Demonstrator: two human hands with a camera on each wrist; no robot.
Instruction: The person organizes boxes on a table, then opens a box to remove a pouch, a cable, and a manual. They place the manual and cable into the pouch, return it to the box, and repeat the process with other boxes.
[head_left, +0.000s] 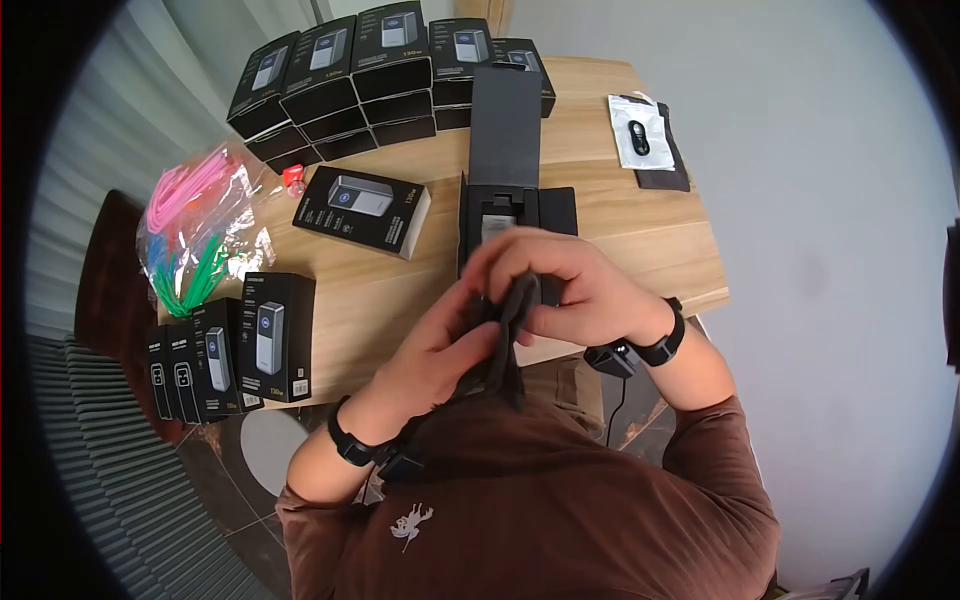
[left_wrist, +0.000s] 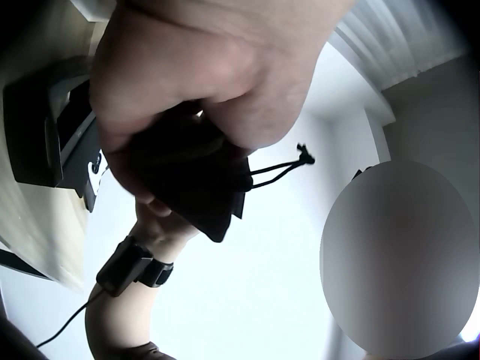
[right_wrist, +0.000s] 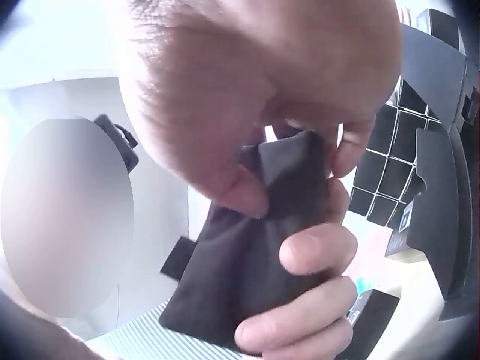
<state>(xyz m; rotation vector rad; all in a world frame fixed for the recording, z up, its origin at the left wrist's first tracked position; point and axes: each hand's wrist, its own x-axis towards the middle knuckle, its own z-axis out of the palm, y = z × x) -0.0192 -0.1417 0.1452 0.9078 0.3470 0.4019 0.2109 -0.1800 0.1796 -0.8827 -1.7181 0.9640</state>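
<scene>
A dark drawstring pouch (head_left: pixel 517 345) is between my two hands, over the table's front edge. My left hand (head_left: pixel 437 350) grips it from the left, with fingers (right_wrist: pixel 319 249) curled across its side in the right wrist view. With thumb and fingers, my right hand (head_left: pixel 585 290) pinches the pouch near one end. Knotted cords (left_wrist: pixel 281 171) stick out from the pouch in the left wrist view. Just beyond the hands stands an opened black box (head_left: pixel 505 130) with its lid flap folded back; my right hand partly covers its inside.
Stacked black boxes (head_left: pixel 355 90) fill the table's back left, and one box (head_left: pixel 360 208) lies left of the opened one. Several more stand at the front left, near a plastic bag (head_left: pixel 200 225) of coloured ties. A white packet (head_left: pixel 640 135) with a black cable rests on dark cloth at right.
</scene>
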